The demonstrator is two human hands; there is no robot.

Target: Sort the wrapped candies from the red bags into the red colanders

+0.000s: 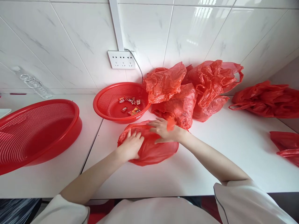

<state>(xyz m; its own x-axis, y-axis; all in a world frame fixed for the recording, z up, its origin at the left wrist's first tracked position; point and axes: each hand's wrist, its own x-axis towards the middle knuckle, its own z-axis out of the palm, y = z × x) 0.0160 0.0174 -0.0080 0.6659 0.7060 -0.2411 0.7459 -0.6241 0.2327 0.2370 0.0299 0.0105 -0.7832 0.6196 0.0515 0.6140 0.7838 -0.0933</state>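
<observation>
A clear plastic bottle [35, 84] lies near the wall at far left, behind a large red basket [44, 133] on the white table [210, 161]. A smaller red basket [111, 105] holds a few wrapped packets [134, 111], below a wall socket [121, 59]. Just in front of it, the left hand [132, 144] rests with spread fingers on a red plastic bag [149, 154] lying before the person; whether those fingers pinch the film I cannot tell. The right hand [163, 129], apart from the left and slightly blurred, stretches open over the bag's far right part. Behind that wrist, bulging red bags [175, 96] crowd against the wall; a crumpled red bundle [268, 99] and another red bag [287, 144] lie at far right.
</observation>
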